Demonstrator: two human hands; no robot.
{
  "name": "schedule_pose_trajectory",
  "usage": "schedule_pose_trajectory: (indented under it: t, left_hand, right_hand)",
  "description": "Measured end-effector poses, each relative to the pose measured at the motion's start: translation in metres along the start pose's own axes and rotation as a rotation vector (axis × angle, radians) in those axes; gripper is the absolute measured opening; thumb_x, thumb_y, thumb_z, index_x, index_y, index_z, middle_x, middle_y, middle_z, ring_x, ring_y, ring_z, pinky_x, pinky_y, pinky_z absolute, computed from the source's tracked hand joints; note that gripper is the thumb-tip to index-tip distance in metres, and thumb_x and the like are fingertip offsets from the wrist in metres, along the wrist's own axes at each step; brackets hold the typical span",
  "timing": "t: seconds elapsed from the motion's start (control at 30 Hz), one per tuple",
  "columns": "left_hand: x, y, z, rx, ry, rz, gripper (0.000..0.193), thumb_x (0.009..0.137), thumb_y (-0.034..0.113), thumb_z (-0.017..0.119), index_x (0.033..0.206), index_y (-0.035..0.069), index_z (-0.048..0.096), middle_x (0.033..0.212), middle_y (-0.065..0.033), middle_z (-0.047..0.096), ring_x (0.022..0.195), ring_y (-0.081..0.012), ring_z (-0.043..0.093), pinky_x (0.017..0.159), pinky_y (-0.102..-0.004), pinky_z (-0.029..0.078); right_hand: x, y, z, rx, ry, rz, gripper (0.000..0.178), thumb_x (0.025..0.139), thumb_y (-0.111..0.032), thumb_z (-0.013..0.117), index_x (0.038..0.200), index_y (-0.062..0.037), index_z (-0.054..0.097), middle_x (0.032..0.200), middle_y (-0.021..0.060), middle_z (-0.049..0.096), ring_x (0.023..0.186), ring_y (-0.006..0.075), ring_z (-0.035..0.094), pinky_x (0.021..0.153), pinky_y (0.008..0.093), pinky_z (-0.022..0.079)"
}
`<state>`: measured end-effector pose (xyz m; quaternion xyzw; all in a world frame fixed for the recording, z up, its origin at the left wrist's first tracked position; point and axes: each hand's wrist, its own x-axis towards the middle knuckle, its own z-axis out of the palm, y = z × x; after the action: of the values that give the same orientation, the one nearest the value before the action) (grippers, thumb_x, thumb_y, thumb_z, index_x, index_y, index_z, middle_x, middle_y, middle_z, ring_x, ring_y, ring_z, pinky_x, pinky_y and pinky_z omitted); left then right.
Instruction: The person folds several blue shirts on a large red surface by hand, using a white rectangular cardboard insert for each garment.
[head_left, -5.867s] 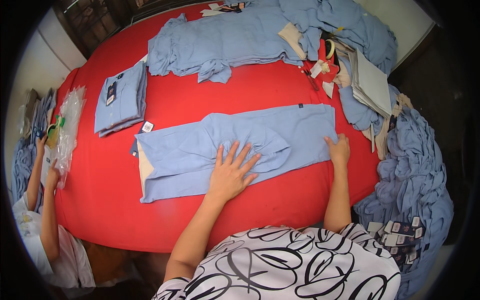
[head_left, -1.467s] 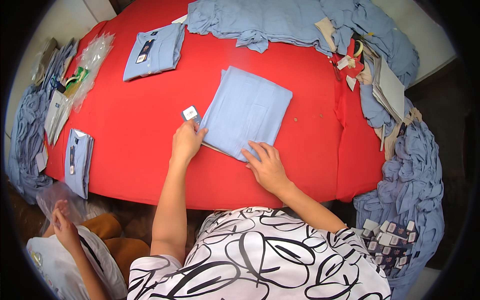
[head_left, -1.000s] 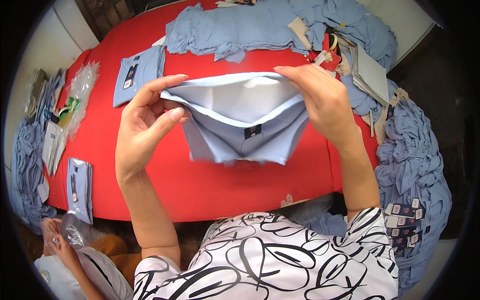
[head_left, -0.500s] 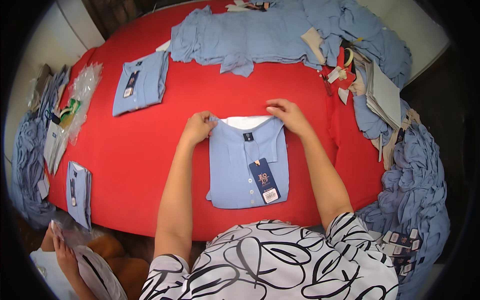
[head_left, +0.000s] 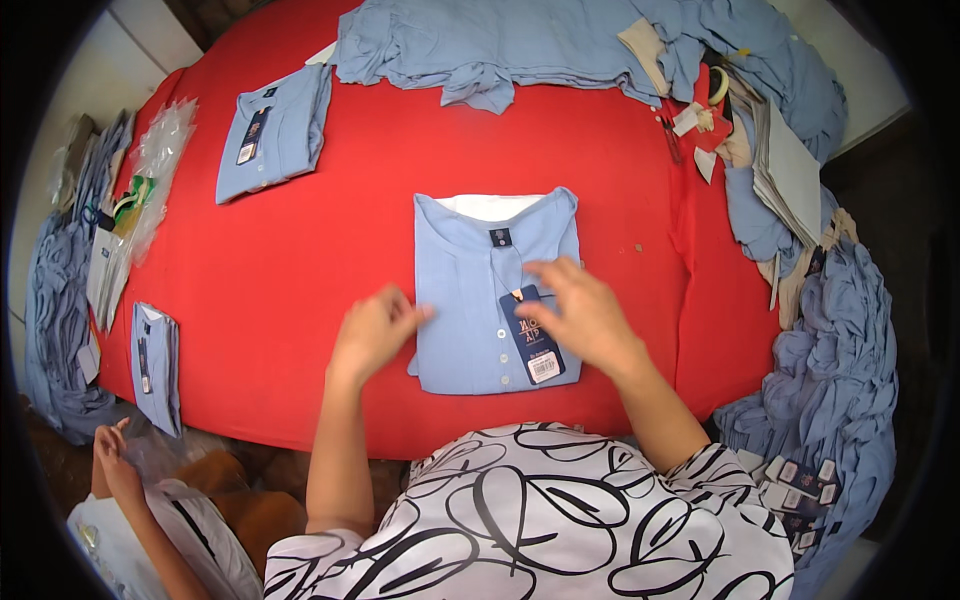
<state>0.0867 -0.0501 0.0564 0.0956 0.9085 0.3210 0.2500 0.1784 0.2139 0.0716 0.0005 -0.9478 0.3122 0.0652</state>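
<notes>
A folded light-blue shirt lies flat in front of me, its neckline away from me and a white sheet showing inside the collar. A navy hang tag on a string rests on its front beside the small white buttons. My left hand is at the shirt's left edge, fingers loosely bent and apart, gripping nothing. Over the right part of the shirt hovers my right hand, open, its thumb and index finger spread near the tag's upper part; whether they touch the tag I cannot tell.
A red cloth covers the table. Folded tagged shirts lie at upper left and left edge. Blue garments are heaped along the back and right. Plastic bags lie left; another person's hand shows lower left.
Both hands have left the shirt's collar corners and come back toward me. My left hand is now beside the shirt's left side, my right hand above the tag.
</notes>
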Motion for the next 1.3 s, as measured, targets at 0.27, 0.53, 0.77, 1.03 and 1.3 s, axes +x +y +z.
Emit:
schedule_pose_trajectory:
  t: [0.27, 0.53, 0.77, 1.03, 1.3]
  left_hand:
    - [-0.051, -0.016, 0.046, -0.766, 0.108, -0.036, 0.049, 0.083, 0.003, 0.074, 0.126, -0.004, 0.051, 0.081, -0.0021, 0.061, 0.075, -0.0103, 0.061, 0.064, -0.0257, 0.049]
    - [-0.054, 0.0, 0.056, -0.185, 0.474, 0.319, 0.04, 0.084, 0.001, 0.069, 0.122, 0.006, 0.058, 0.109, -0.0105, 0.059, 0.095, -0.0236, 0.06, 0.083, -0.0357, 0.049]
    - [-0.031, 0.04, 0.102, 0.022, 0.371, 0.772, 0.034, 0.079, 0.011, 0.075, 0.111, 0.008, 0.065, 0.116, -0.011, 0.057, 0.105, -0.0305, 0.052, 0.091, -0.0415, 0.043]
    - [-0.021, 0.043, 0.109, 0.112, 0.44, 0.717, 0.051, 0.077, 0.017, 0.078, 0.124, 0.011, 0.061, 0.131, -0.0159, 0.049, 0.121, -0.0367, 0.046, 0.099, -0.0429, 0.041]
    - [-0.02, 0.04, 0.101, -0.067, 0.374, 0.608, 0.072, 0.078, 0.021, 0.079, 0.138, 0.003, 0.046, 0.138, -0.0211, 0.045, 0.126, -0.0389, 0.045, 0.104, -0.0463, 0.041]
  right_hand:
    - [-0.002, -0.032, 0.007, 0.671, -0.188, 0.498, 0.022, 0.09, -0.012, 0.068, 0.106, -0.0005, 0.061, 0.074, 0.0109, 0.064, 0.067, 0.0281, 0.063, 0.065, 0.035, 0.051]
    - [0.021, 0.036, -0.011, 0.174, 0.16, 0.143, 0.027, 0.085, 0.0, 0.061, 0.109, -0.0088, 0.07, 0.107, 0.0117, 0.059, 0.095, 0.0278, 0.061, 0.085, 0.0383, 0.05]
    - [0.098, 0.108, -0.013, 0.251, -0.114, 0.119, 0.016, 0.08, -0.014, 0.074, 0.093, -0.0056, 0.069, 0.108, 0.0109, 0.058, 0.097, 0.028, 0.059, 0.084, 0.0383, 0.049]
    - [0.083, 0.068, -0.012, 0.137, 0.266, 0.058, 0.023, 0.081, -0.02, 0.077, 0.082, -0.0018, 0.064, 0.089, 0.0065, 0.055, 0.082, 0.0191, 0.054, 0.074, 0.0338, 0.046]
    - [0.022, 0.041, 0.015, 0.025, -0.153, -0.02, 0.027, 0.085, -0.014, 0.071, 0.112, -0.0099, 0.072, 0.108, 0.0097, 0.057, 0.099, 0.025, 0.057, 0.087, 0.038, 0.048]
